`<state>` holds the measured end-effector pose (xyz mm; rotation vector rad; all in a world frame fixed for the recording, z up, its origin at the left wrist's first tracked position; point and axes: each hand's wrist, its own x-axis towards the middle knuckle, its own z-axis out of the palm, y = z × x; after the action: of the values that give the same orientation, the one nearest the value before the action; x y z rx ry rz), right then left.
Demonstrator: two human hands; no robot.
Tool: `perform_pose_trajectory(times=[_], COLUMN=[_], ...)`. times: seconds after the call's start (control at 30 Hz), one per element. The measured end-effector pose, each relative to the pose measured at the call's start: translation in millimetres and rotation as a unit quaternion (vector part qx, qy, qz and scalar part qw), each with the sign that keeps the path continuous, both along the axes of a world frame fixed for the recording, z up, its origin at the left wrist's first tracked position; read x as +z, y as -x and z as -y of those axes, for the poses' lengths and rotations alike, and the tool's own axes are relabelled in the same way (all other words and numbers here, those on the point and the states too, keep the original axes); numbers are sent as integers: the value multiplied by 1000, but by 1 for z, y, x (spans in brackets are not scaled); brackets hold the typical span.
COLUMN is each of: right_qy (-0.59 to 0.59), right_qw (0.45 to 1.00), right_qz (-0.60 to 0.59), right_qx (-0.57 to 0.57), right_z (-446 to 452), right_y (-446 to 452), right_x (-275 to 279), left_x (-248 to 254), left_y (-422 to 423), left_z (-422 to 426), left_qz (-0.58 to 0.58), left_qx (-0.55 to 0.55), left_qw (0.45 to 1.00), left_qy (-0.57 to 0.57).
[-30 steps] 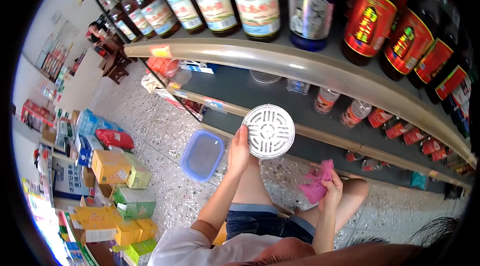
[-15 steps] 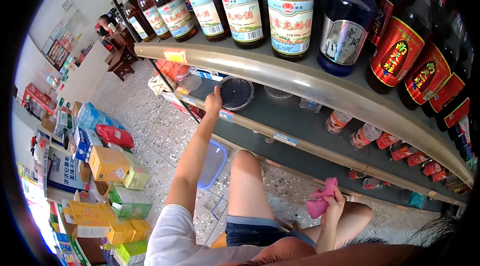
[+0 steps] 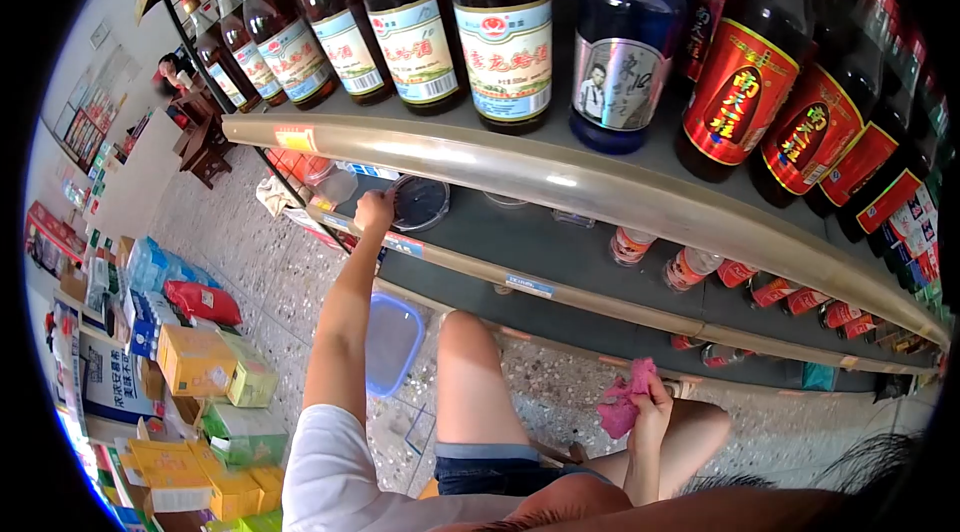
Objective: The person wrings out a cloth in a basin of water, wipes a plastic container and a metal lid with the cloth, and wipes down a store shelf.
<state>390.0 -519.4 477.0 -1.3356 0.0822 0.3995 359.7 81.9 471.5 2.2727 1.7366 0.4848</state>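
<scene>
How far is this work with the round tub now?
The round tub already sits on the shelf. In hand: left hand at its rim, pink cloth in right hand. Left, probably: letting go; whether the cloth is needed again, I cannot tell.

- Bottles with pale labels (image 3: pixel 502 57) stand above the left grip (image 3: pixel 374 212).
- A blue bottle (image 3: pixel 616 82) stands beside them, farther right.
- Red-labelled bottles (image 3: pixel 735 97) stand above the right grip (image 3: pixel 650 417).
- Red-labelled jars (image 3: pixel 691 268) sit lower, between those and the right grip.
- A red bag (image 3: pixel 203 302) and a yellow carton (image 3: pixel 195 360) lie left of the left grip.
- A person (image 3: pixel 174 80) is well beyond it.
</scene>
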Motion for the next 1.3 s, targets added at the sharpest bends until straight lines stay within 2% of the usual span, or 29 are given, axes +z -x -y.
perform_pose_trajectory(times=[0.07,0.2,0.3,0.33,0.4,0.5,0.6,0.67,0.77,0.87,0.97,1.1,1.17,1.27,1.3], right_qy=[3,-3,9,14,20,24,35,41,41,54,54,56,45,-42,-79], right_qw=[1000,1000,1000,1000,1000,999,998,997,998,997,998,996,996,998,996], right_qz=[21,15,8,11,14,27,54,69,47,42,27,60,76,-27,-30], right_qx=[4,3,16,17,19,17,13,9,-7,-25,-21,-18,-20,-36,-23], right_z=[2,-4,-8,-9,-11,-8,-2,5,14,21,24,19,19,17,16], right_y=[0,1,2,2,4,7,11,16,19,21,20,20,20,20,20], right_x=[-2,15,18,16,8,1,6,4,1,0,2,8,1,-3,4], left_x=[6,0,30,15,19,-39,-49,-8,-29,7,-23,-29,-4,21,31], left_y=[-1,-11,-35,-48,-74,-116,-132,-126,-134,-128,-135,-120,-95,-50,-35], left_z=[4,30,96,98,119,105,101,125,111,135,118,125,153,184,197], left_qz=[-6,52,124,134,112,202,210,228,218,308,451,535,588,613,613], left_qx=[14,-52,-237,-302,-316,-237,-166,-122,-77,-58,-53,-69,-81,-119,-133], left_qw=[1000,966,923,896,942,950,959,943,954,910,802,757,721,678,665], left_qy=[-2,-249,-276,-297,12,12,88,210,188,272,388,368,357,387,407])
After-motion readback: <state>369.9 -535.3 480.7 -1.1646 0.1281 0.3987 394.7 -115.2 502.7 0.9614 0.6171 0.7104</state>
